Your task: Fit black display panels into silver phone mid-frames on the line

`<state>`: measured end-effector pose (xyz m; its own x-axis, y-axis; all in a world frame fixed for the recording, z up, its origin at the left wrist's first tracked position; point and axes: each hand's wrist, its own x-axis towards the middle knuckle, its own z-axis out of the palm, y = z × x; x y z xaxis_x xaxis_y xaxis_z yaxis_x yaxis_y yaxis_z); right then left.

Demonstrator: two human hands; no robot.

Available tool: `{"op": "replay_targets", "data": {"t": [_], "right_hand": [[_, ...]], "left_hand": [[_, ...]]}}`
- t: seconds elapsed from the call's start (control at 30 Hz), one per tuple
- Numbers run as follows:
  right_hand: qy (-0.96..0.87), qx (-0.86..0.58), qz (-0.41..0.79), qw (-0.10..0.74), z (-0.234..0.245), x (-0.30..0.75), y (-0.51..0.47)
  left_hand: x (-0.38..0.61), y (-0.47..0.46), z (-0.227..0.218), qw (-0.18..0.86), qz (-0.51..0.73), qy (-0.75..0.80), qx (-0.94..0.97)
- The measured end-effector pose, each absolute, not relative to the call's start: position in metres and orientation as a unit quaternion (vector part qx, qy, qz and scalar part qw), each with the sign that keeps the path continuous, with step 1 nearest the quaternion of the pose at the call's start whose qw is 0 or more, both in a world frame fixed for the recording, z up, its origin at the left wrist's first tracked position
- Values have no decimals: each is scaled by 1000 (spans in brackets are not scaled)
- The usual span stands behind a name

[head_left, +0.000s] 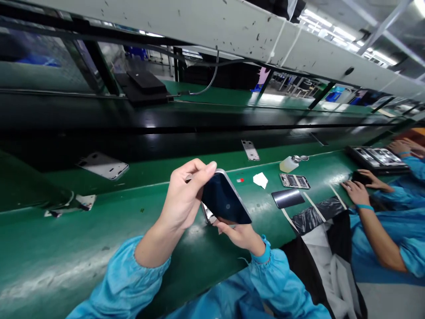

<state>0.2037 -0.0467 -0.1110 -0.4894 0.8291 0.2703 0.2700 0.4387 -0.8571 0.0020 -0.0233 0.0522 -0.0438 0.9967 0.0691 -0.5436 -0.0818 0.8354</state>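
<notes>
A smartphone (227, 199) with a dark screen and a silver edge is tilted up in front of me. My left hand (187, 190) pinches its upper left corner between thumb and fingers. Lower down, my right hand (241, 235) is closed at its bottom edge, with the thumb showing and most fingers hidden. A shiny silver part (208, 214) shows just behind the phone's lower left side; whether it is joined to the phone I cannot tell. On the bench to the right lie an opened phone (294, 181) with its inside showing and a dark screen panel (287, 198).
A bottle (288, 164) with a metal top stands beyond the opened phone, near a white paper piece (260, 180) and a small red-and-white piece (240, 180). Pale phone plates (102, 165) lie on the sunken black strip. A co-worker's hands (358, 190) work at the right, near a black tray (378, 159).
</notes>
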Motion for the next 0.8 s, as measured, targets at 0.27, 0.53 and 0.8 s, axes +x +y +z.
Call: {"op": "replay_targets", "data": {"t": [0.27, 0.53, 0.8], "right_hand": [[-753, -300, 492, 319, -101, 203, -58], [-737, -551, 225, 321, -71, 282, 34], [-595, -749, 165, 240, -81, 292, 81]], "left_hand": [[10, -29, 33, 470, 680, 319, 464], [14, -39, 39, 324, 733, 321, 504], [16, -49, 44, 290, 748, 280, 528]]}}
